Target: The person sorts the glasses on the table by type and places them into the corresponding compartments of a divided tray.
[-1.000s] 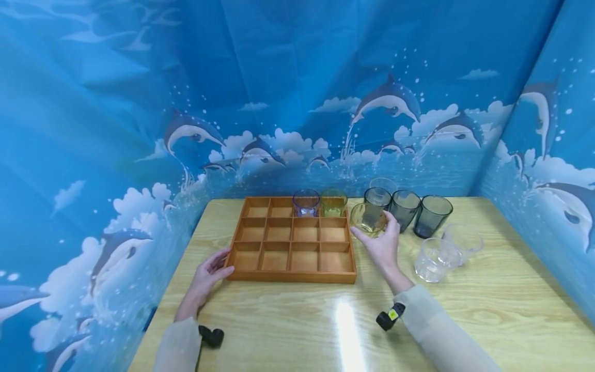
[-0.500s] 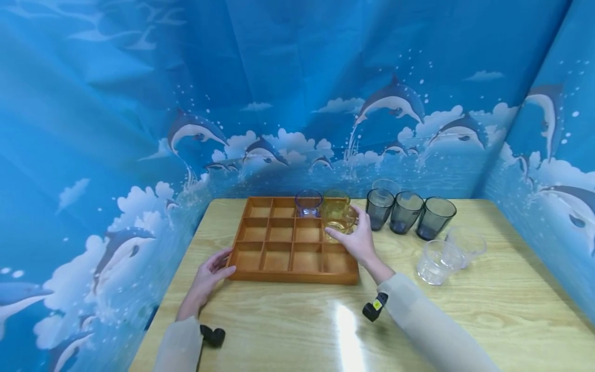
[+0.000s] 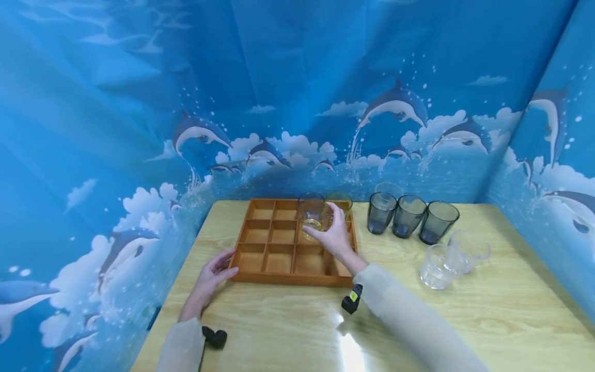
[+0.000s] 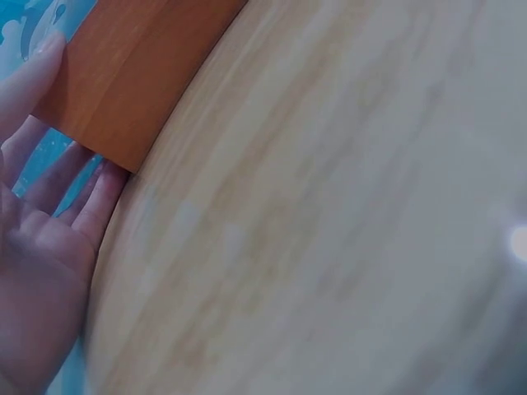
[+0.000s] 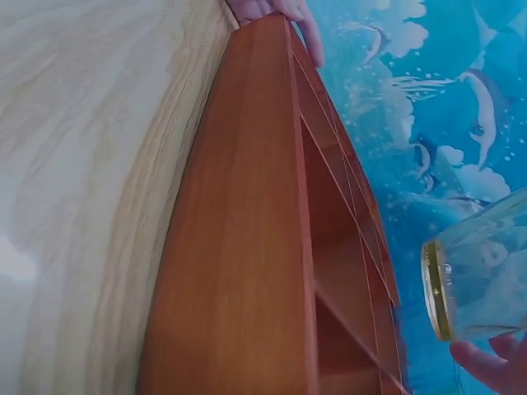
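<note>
My right hand (image 3: pixel 335 235) holds a yellow-tinted glass (image 3: pixel 313 224) between thumb and fingers, over the third column of the divided wooden tray (image 3: pixel 279 279). In the right wrist view the glass (image 5: pixel 478 276) hangs tilted beside the tray's compartments, its thick base toward them. Behind it, partly hidden, a blue-tinted glass (image 3: pixel 310 197) stands in the back row. A yellow-green glass (image 3: pixel 344 198) stands to its right, partly behind the hand. My left hand (image 3: pixel 209 279) grips the tray's near left corner, thumb on the rim (image 4: pixel 37 74) and fingers along the outer side.
Right of the tray stand several dark grey glasses (image 3: pixel 409 217), with a clear glass (image 3: pixel 389 188) behind them. Nearer on the right, two clear glasses (image 3: pixel 437 268) overlap in view. Blue dolphin-print curtain (image 3: pixel 279 103) borders the wooden table (image 3: pixel 288 320).
My right hand has carried the yellow glass leftward from beside the grey glasses to over the tray's third column. The left hand has stayed on the tray corner.
</note>
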The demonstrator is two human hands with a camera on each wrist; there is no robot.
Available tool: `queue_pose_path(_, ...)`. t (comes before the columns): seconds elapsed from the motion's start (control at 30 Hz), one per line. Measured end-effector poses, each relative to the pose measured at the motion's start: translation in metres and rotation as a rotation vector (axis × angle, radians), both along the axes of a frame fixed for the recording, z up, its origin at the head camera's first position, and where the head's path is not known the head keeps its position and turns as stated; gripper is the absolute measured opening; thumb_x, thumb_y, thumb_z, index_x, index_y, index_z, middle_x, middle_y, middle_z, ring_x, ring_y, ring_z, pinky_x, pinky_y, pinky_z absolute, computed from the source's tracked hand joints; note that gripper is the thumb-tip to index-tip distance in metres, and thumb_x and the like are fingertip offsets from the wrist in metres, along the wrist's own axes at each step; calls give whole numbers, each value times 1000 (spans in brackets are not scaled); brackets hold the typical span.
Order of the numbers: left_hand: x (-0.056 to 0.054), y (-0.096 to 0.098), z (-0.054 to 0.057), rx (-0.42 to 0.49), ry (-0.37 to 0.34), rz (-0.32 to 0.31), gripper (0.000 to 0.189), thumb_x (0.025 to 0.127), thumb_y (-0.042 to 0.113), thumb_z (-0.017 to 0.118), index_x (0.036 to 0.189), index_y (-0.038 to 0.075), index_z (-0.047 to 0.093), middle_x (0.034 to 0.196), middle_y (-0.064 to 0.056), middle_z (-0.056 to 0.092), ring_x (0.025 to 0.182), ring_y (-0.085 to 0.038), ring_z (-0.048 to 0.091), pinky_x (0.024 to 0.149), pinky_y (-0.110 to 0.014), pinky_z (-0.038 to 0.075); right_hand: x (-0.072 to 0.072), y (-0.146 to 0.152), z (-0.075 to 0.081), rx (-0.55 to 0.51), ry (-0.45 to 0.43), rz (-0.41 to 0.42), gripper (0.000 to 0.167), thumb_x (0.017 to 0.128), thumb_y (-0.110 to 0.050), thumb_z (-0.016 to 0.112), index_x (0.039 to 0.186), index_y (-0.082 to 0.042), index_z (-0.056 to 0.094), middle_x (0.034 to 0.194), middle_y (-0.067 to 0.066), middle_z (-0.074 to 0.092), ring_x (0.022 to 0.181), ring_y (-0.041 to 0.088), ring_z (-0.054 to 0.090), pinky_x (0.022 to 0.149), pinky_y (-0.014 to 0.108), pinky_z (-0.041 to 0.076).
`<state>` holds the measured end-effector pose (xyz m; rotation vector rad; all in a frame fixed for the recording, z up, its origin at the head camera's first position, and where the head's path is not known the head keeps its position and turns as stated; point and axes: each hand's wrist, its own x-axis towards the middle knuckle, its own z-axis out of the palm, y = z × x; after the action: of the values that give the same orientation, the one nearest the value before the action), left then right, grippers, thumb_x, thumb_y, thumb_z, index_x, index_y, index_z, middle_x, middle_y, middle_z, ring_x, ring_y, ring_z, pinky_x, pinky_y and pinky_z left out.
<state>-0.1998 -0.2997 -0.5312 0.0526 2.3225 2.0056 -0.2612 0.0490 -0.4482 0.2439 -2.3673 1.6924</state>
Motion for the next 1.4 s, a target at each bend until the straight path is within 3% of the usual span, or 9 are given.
queue_pose_path(0.1, 3, 3, 9, 4, -12, -9, 60, 86, 15, 68, 138, 4, 41, 141, -12, 40, 128, -28, 35, 93, -15, 37, -5, -13, -2, 8, 21, 27, 90, 70, -42, 79, 141, -15, 30, 131, 9, 35, 115, 27, 42, 89, 49, 44)
queue_pose_path(0.23, 6, 5, 17, -5, -23, -12, 60, 87, 14, 67, 139, 2, 40, 142, -14, 39, 129, -30, 34, 103, -32, 32, -13, -32, -3, 16, 61, 47, 89, 71, -42, 79, 141, -15, 30, 128, 10, 35, 113, 27, 43, 90, 46, 44)
queue_pose_path(0.4, 1, 1, 7, -27, -50, 14, 62, 85, 23, 69, 139, 8, 42, 143, -10, 40, 129, -26, 35, 107, -44, 25, -21, -52, -2, 5, 77, 25, 89, 72, -36, 79, 141, -12, 27, 130, 13, 32, 116, 29, 40, 95, 47, 39)
queue_pose_path(0.67, 1, 1, -5, -47, -7, 12, 61, 84, 23, 70, 138, 10, 44, 141, -10, 42, 125, -26, 39, 96, -20, 36, -36, -72, -6, 11, 51, -40, 89, 74, -35, 78, 141, -9, 24, 131, 14, 29, 115, 28, 39, 95, 45, 39)
queue_pose_path(0.97, 3, 5, -6, -51, -38, 26, 62, 83, 28, 70, 137, 14, 44, 141, -4, 42, 128, -23, 37, 106, -42, 28, -50, -88, -14, 24, 69, -36, 91, 76, -36, 76, 141, -5, 22, 132, 18, 25, 117, 33, 39, 94, 44, 41)
queue_pose_path(1.23, 3, 1, -4, -40, -19, 20, 60, 85, 20, 69, 137, 8, 44, 141, -9, 42, 122, -15, 41, 93, -14, 36, -57, -92, -22, 43, 70, -27, 89, 77, -33, 76, 141, -5, 21, 129, 19, 25, 115, 37, 43, 92, 45, 43)
queue_pose_path(1.4, 0, 2, -2, -49, -34, 22, 60, 85, 20, 68, 138, 8, 43, 141, -9, 41, 124, -18, 40, 92, -13, 36, -63, -92, -23, 41, 79, -44, 87, 79, -33, 74, 142, -3, 21, 130, 18, 25, 114, 34, 42, 92, 45, 43)
